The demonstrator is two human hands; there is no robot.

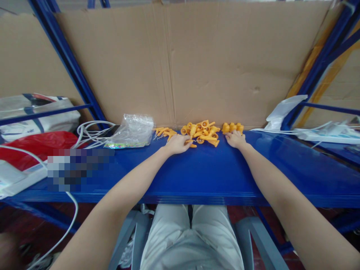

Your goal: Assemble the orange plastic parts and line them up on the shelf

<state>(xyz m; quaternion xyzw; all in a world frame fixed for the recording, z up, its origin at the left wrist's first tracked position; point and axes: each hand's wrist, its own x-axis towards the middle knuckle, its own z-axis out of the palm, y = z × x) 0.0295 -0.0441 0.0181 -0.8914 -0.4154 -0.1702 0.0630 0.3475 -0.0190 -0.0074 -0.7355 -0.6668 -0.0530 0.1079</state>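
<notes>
At the left side of a loose pile of orange plastic corkscrew parts (204, 132), my left hand (178, 144) has its fingers closed on an orange corkscrew handle with a metal spiral pointing right. Several more orange corkscrew handles with spirals (165, 132) lie just behind and left of that hand. The pile mixes hollow, bell-shaped pieces and handles. To the right, several orange bell-shaped pieces (232, 126) stand upright side by side. My right hand (236, 140) is at the front of this row, fingers bent against one piece; its fingertips are partly hidden.
The blue shelf (208, 172) backs onto a cardboard wall (213, 63). On the left are a clear plastic bag (135, 129), white cables (90, 133) and a red bag (42, 146). A white power strip (329, 135) and blue post (312, 71) stand right.
</notes>
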